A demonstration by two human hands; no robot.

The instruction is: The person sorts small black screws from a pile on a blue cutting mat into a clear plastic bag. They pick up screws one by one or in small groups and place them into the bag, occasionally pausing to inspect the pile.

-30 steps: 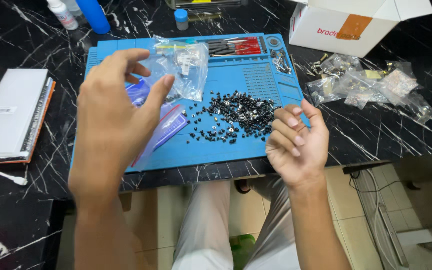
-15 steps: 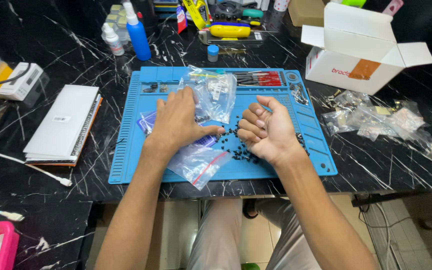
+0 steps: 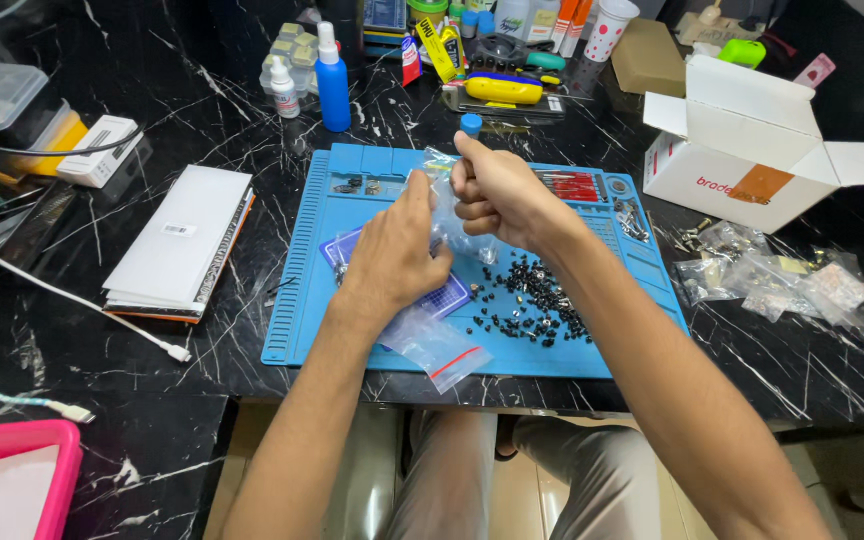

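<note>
my right hand (image 3: 497,190) is clenched on the top of a clear bag (image 3: 449,215), held up over the blue mat (image 3: 302,300). my left hand (image 3: 392,255) pinches it lower down, just near of the right.

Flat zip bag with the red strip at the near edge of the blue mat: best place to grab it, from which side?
Take the flat zip bag by its near corner at the red strip, which lies by the blue mat edge. Come from the near side, low, pinching flat. The left hand covers its far end, and loose black parts lie to the right.
</note>
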